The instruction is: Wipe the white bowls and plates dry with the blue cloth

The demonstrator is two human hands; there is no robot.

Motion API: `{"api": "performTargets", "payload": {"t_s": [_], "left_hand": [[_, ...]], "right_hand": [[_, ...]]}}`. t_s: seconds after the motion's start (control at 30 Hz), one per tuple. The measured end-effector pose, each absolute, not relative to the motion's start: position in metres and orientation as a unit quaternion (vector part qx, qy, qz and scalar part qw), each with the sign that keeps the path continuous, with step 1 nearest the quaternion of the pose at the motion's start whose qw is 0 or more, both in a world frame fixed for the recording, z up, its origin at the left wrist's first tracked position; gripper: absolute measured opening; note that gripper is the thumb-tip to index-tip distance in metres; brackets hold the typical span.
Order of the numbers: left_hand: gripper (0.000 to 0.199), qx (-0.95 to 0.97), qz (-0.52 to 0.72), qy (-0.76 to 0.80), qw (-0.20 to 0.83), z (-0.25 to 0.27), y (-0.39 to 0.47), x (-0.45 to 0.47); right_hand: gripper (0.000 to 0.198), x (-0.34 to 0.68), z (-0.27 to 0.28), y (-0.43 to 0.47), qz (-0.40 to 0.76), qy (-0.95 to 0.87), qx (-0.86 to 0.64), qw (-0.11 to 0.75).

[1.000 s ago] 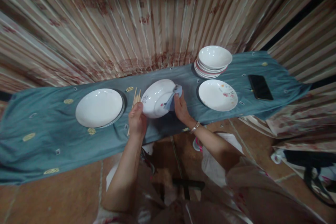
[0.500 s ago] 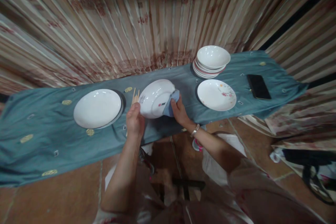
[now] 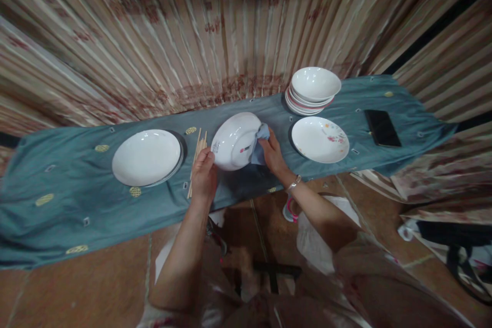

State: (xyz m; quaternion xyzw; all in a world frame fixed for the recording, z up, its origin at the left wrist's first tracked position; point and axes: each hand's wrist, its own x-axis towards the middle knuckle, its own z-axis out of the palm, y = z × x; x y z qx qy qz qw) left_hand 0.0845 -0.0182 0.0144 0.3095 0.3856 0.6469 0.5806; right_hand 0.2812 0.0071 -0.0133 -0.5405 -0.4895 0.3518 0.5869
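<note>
A white plate [image 3: 236, 138] is tilted up above the table, its underside with a small red and black mark facing me. My left hand [image 3: 204, 174] is closed on the plate's left edge, thumb on the near side. Pinched in my right hand [image 3: 273, 152] is a blue-grey cloth [image 3: 259, 148], pressed against the plate's right edge. Just behind my left hand, several wooden chopsticks [image 3: 199, 146] lie on the cloth-covered table, partly hidden by that hand.
A stack of white plates [image 3: 146, 158] lies to the left on the green tablecloth [image 3: 96, 205]. On the right are a flower-patterned plate [image 3: 319, 139], a stack of bowls [image 3: 315, 84] and a black phone-like slab [image 3: 383, 128]. A pleated curtain [image 3: 230, 25] hangs behind the table.
The plate and both hands have shifted slightly right and up in view. My right hand has slid the cloth a little higher along the plate's right edge. More of the chopsticks shows.
</note>
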Motion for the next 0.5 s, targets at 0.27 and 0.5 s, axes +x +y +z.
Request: {"api": "performTargets", "payload": {"t_s": [0.27, 0.5], "left_hand": [[0.029, 0.308, 0.612, 0.395, 0.612, 0.01, -0.022, 0.091], [0.026, 0.321, 0.598, 0.398, 0.617, 0.014, -0.025, 0.098]], "right_hand": [[0.049, 0.295, -0.003, 0.015, 0.297, -0.517, -0.532, 0.602], [0.052, 0.302, -0.002, 0.019, 0.266, -0.534, -0.528, 0.604]]}}
